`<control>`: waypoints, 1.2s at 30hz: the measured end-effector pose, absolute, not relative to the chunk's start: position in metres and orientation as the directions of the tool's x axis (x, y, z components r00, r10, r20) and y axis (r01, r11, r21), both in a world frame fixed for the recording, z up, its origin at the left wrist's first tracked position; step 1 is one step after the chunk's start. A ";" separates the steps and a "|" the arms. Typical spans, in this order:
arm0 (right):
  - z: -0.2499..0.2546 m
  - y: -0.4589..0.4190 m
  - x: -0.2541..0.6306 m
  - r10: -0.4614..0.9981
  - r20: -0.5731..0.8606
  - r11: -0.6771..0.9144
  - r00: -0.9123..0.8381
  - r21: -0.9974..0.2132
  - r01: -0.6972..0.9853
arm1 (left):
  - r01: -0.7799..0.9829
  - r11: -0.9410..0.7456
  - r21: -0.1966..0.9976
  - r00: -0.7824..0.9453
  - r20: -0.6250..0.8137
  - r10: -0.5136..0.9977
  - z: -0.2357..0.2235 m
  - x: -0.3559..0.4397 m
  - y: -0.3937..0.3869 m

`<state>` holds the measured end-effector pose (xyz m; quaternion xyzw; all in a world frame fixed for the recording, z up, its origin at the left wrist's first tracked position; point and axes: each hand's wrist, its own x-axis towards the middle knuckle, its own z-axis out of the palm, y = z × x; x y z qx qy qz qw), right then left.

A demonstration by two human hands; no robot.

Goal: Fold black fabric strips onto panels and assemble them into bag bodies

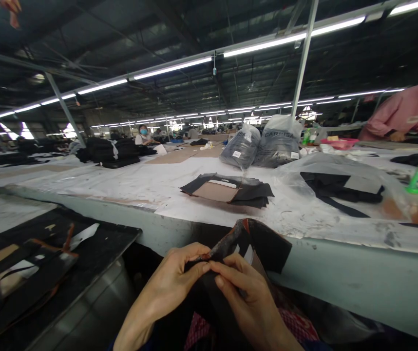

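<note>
Both hands on the black piece (269, 243) now, bottom centre: left hand (180, 273) pinching its edge, right hand (245, 287) gripping just beside, fingertips touching! Stack (227, 190) on the table (150, 195) above, pink-sleeved person (402, 114) at upper right.

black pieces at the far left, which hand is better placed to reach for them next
Probably the left hand: it is on the same side as the black pieces and nearer to them than the right hand. Both are pinching black material, so the left would first have to let go.
</note>
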<state>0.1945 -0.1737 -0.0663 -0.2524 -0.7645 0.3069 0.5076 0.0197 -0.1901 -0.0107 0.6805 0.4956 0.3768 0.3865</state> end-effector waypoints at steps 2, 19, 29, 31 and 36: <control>-0.065 -0.172 0.196 0.717 0.579 0.652 -0.387 -0.755 0.078 | 0.362 -0.195 0.912 0.217 0.121 0.969 -0.012 0.019 -0.188; -0.029 -0.140 0.216 0.496 0.674 0.867 -0.547 -0.412 0.279 | 0.501 -0.245 0.830 0.131 0.207 0.970 -0.012 0.029 -0.192; -0.009 -0.109 0.198 0.557 0.417 0.719 -0.718 -0.675 0.165 | 0.493 -0.190 0.849 0.066 0.181 0.981 -0.016 0.026 -0.195; -0.004 -0.107 0.195 0.542 0.378 0.698 -0.750 -0.699 0.152 | 0.476 -0.199 0.857 0.085 0.180 0.980 -0.016 0.025 -0.195; 0.001 -0.101 0.192 0.563 0.284 0.652 -0.777 -0.730 0.206 | 0.456 -0.228 0.860 0.158 0.173 0.972 -0.018 0.016 -0.193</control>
